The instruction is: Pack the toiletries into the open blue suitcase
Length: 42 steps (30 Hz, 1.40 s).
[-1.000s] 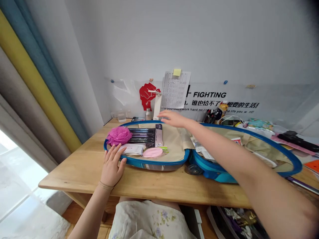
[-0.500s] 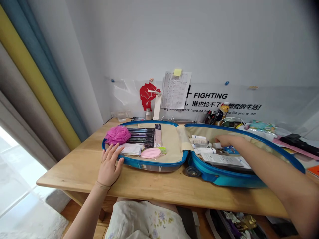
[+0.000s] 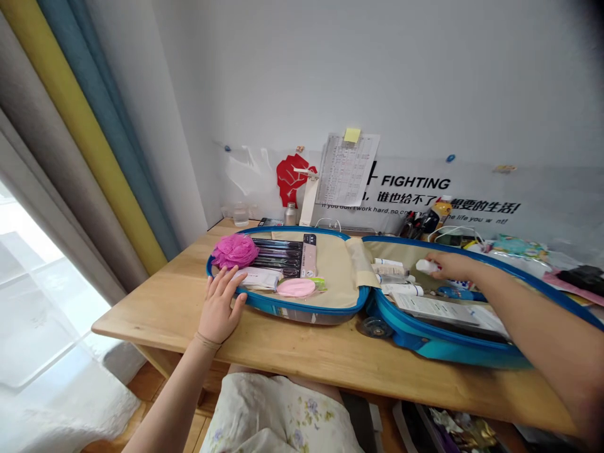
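A blue suitcase (image 3: 302,313) lies open on the wooden table, its two halves side by side. In the right half, my right hand (image 3: 446,265) is closed on a small white bottle (image 3: 426,266), raised a little over the other contents. White tubes (image 3: 401,289) and a flat grey-white box (image 3: 436,308) lie near it. My left hand (image 3: 220,308) rests with fingers spread on the left half's rim, beside a white packet (image 3: 259,277) and a pink bath puff (image 3: 236,250). A pack of toothbrushes (image 3: 278,255) and a pink oval item (image 3: 296,287) lie in that half.
Behind the suitcase stand a glass (image 3: 240,215), a small metallic bottle (image 3: 290,214), a white lamp (image 3: 309,201) and a yellow bottle (image 3: 441,211). Bags and a black item (image 3: 582,277) crowd the right end. Below the table is a bin of odds and ends (image 3: 460,428).
My right hand has lifted the white bottle up slightly from among the items in the right half. My left hand stays on the rim. The whole view has shifted a little.
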{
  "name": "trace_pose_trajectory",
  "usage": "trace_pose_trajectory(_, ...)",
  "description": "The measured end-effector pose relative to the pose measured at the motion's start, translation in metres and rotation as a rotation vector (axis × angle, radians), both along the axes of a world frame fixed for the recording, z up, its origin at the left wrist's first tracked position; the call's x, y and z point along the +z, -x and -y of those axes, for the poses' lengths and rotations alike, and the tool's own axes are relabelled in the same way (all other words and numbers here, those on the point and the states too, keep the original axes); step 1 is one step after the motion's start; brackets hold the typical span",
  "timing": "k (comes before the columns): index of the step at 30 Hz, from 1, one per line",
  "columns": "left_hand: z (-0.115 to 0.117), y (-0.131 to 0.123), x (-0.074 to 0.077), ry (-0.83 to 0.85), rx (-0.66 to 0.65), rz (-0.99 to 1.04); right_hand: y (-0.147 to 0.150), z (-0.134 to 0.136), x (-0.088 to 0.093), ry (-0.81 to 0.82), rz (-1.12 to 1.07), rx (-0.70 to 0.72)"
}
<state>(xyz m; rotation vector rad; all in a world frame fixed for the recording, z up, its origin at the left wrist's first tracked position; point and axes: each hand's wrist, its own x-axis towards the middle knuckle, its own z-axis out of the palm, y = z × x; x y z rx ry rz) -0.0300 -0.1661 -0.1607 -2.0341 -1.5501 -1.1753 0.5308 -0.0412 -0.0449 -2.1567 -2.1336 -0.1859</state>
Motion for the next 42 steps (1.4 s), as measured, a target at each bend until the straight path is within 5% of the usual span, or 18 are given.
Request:
trace_pose_trajectory(6,0.000,0.001,-0.001,-0.017,0.007,-0.023,0.030,0.002,0.065,-0.078,-0.113,-0.011)
trace_pose_trajectory(11,0.000,0.000,-0.002,-0.015,0.007,-0.022,0.138,-0.010,0.101,-0.060,-0.210,0.238)
trace_pose_trajectory(14,0.000,0.000,-0.001,-0.005,0.001,-0.015,0.224,-0.019,0.095,0.084,-0.218,0.460)
trace_pose_trajectory(16,0.001,0.000,0.000,0.008,-0.004,-0.010,0.277,-0.024,0.080,0.234,-0.105,0.740)
trace_pose_trajectory(19,0.001,0.000,0.001,0.020,-0.006,-0.009,0.340,-0.026,0.051,0.363,-0.030,0.843)
trace_pose_trajectory(23,0.001,0.000,0.001,0.020,-0.002,-0.017,0.389,-0.023,0.022,0.451,0.045,0.867)
trace_pose_trajectory(28,0.002,-0.001,0.001,0.045,-0.004,-0.013,0.411,-0.024,0.009,0.448,0.068,0.865)
trace_pose_trajectory(36,0.002,-0.001,0.002,0.043,-0.008,-0.001,0.406,-0.022,-0.004,0.321,-0.008,0.838)
trace_pose_trajectory(42,0.002,0.000,0.001,0.048,-0.008,0.002,0.359,-0.029,0.044,0.260,-0.114,0.825)
